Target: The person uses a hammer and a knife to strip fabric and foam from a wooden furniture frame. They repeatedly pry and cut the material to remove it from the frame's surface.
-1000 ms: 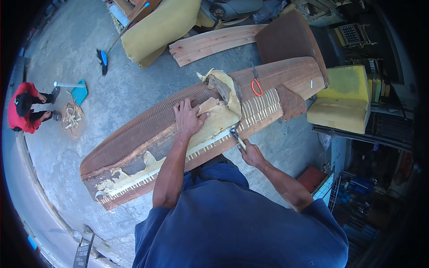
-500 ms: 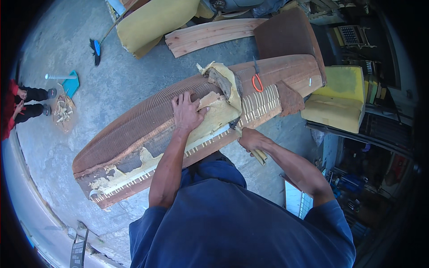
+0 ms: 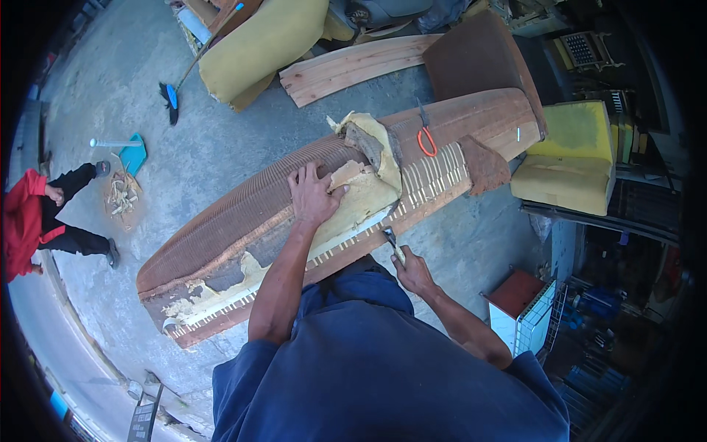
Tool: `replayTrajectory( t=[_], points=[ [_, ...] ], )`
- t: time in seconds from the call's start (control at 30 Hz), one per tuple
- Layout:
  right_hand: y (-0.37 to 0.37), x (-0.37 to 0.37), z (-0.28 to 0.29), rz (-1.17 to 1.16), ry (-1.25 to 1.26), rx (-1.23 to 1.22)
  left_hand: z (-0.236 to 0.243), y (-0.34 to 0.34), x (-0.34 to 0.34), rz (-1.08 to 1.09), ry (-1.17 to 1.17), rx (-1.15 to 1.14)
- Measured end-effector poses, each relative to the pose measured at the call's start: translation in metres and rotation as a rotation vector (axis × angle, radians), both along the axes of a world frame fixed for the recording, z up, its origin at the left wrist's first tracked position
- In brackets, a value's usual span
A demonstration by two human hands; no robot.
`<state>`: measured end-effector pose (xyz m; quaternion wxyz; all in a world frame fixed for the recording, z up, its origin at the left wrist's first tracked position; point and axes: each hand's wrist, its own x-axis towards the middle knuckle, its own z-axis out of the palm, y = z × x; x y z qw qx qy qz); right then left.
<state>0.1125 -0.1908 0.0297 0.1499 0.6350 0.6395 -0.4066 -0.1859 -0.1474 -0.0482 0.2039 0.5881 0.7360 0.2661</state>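
Observation:
A long brown upholstered piece [image 3: 206,236] lies crosswise before me, its lower section torn open to show pale foam [image 3: 353,206], a white strip and rows of narrow pale slats or stitches. My left hand [image 3: 313,199] rests on the torn padding with fingers spread and bent. In my right hand [image 3: 412,271] is a pincer-like tool [image 3: 392,239] with a pale handle and metal head, held at the lower edge of the strip. Red-handled scissors [image 3: 426,141] lie on the piece to the right of a peeled flap [image 3: 368,136].
A co-worker in red [image 3: 26,221] is at left by scraps [image 3: 121,195], a teal dustpan [image 3: 132,155] and a broom [image 3: 171,103]. Behind lie yellow foam [image 3: 261,48], a plank [image 3: 353,66] and a brown panel [image 3: 471,59]. At right are a yellow seat [image 3: 563,177] and a red-topped box [image 3: 515,291].
The tool's handles were spread half a second ago and are now closer together; its head has pulled slightly downward off the white strip. The co-worker has shifted, legs now wider apart.

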Motion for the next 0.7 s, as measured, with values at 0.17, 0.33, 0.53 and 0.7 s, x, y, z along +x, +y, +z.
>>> replayTrajectory(
  t=[0.17, 0.33, 0.53, 0.7],
  points=[
    [0.033, -0.011, 0.04, -0.095, 0.035, -0.301, -0.002, 0.0, 0.001, 0.02, -0.009, 0.001],
    [0.113, -0.028, 0.041, -0.035, -0.18, -0.6, -0.002, -0.002, 0.004, 0.033, -0.07, 0.066],
    [0.156, -0.073, 0.062, 0.117, -0.422, -0.662, 0.0, -0.004, 0.0, 0.033, -0.077, 0.047],
    [0.139, -0.07, 0.054, 0.342, -0.508, -0.494, 0.001, -0.004, 0.002, 0.031, -0.056, 0.062]
  ],
)
